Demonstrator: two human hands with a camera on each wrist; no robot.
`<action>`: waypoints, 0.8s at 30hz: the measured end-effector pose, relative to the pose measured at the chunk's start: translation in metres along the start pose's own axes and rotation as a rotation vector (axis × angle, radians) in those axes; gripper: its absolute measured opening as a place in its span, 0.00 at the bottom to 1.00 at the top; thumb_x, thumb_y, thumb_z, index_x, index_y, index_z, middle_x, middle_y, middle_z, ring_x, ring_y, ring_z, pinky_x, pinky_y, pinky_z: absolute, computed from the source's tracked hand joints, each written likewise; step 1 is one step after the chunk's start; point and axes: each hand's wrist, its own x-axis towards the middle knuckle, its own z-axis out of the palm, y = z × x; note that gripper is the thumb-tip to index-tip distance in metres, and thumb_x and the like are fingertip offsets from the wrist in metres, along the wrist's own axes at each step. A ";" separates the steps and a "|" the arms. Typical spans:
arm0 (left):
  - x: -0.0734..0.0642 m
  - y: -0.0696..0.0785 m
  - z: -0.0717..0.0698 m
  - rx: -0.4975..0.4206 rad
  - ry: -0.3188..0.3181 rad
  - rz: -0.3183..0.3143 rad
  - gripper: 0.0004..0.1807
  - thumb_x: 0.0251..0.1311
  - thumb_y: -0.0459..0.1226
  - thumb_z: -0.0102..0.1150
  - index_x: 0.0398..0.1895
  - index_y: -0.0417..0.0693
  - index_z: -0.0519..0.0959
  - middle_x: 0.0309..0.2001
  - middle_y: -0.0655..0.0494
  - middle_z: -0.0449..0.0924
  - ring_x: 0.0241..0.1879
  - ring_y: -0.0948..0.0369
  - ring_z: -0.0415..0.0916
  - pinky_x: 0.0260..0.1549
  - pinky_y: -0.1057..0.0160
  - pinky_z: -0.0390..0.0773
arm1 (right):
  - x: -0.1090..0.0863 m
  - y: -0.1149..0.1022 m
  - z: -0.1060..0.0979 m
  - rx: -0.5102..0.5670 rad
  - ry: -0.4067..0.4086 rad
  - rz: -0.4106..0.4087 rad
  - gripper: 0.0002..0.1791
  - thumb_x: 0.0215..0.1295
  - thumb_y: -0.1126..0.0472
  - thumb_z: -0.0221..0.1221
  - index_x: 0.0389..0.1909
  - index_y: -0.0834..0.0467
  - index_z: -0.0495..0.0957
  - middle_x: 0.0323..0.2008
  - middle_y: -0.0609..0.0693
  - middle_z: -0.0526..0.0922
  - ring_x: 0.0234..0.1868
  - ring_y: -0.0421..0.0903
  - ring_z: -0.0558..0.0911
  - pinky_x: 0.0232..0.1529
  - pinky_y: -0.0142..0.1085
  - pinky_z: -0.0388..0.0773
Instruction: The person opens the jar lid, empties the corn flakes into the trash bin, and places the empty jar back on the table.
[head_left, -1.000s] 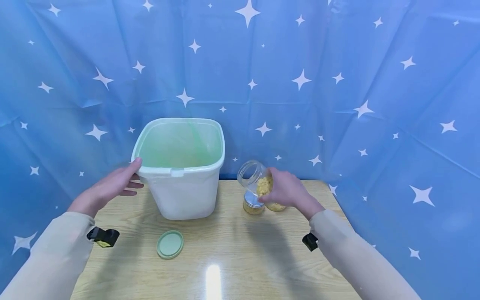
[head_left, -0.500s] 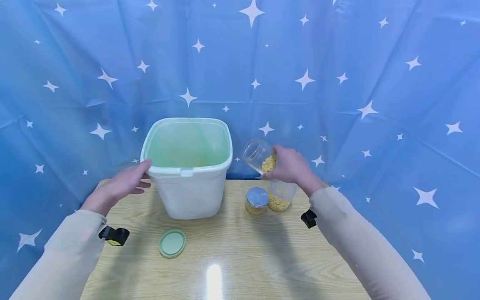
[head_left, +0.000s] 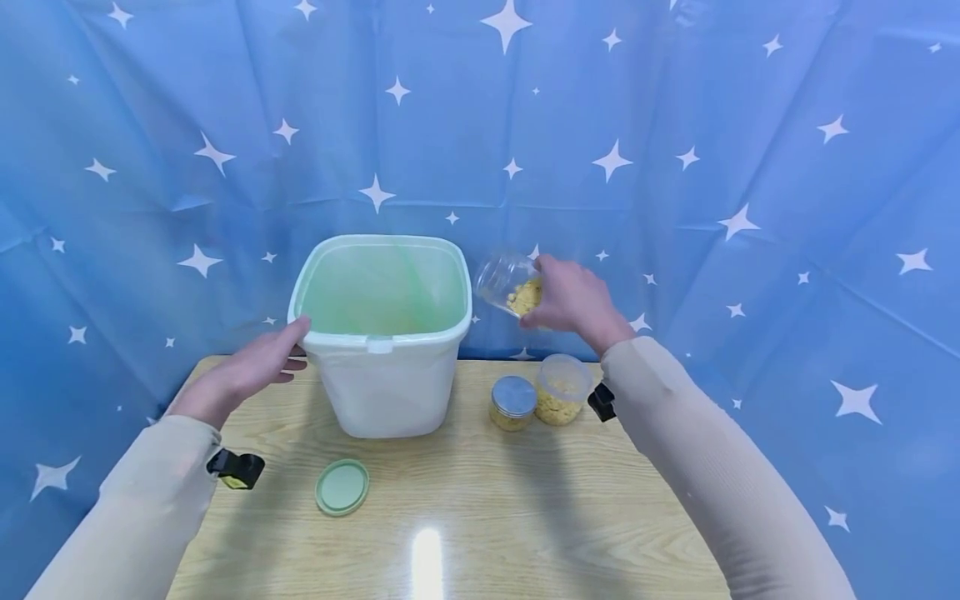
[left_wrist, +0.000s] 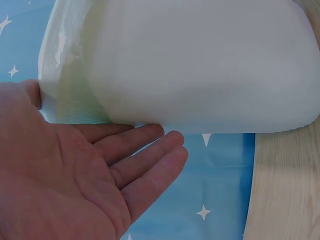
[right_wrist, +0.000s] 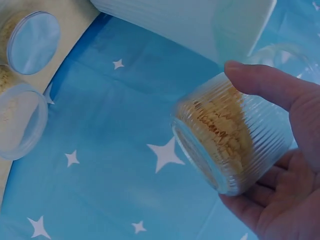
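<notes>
My right hand (head_left: 573,300) holds a clear ribbed jar (right_wrist: 225,135) tilted on its side, with its mouth toward the white bin (head_left: 382,387). Pale yellow flakes (head_left: 527,296) lie in the lower part of the jar. The thumb presses on one side and the fingers curl round the other. The bin stands upright, its green inside visible through the top. At its left rim, my left hand (head_left: 255,367) touches with the thumb, while in the left wrist view fairly straight fingers (left_wrist: 155,175) lie along its side.
A small jar with a silver lid (head_left: 513,396) stands beside an uncapped clear jar (head_left: 562,400) of yellow flakes, right of the bin. A round green lid (head_left: 342,487) lies on the wooden table (head_left: 480,517). A blue star-patterned curtain (head_left: 675,100) hangs behind and at the sides.
My right hand has lifted the tilted jar up and away from the two standing jars, closer to the bin's rim. The left hand stays at the bin.
</notes>
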 end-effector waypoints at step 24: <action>0.009 -0.009 0.010 -0.085 -0.038 -0.012 0.54 0.66 0.67 0.05 0.73 0.29 0.50 0.72 0.23 0.49 0.69 0.30 0.55 0.68 0.38 0.61 | 0.018 -0.036 -0.016 -0.096 0.019 -0.047 0.50 0.45 0.52 0.74 0.70 0.58 0.61 0.53 0.53 0.78 0.53 0.54 0.77 0.48 0.48 0.79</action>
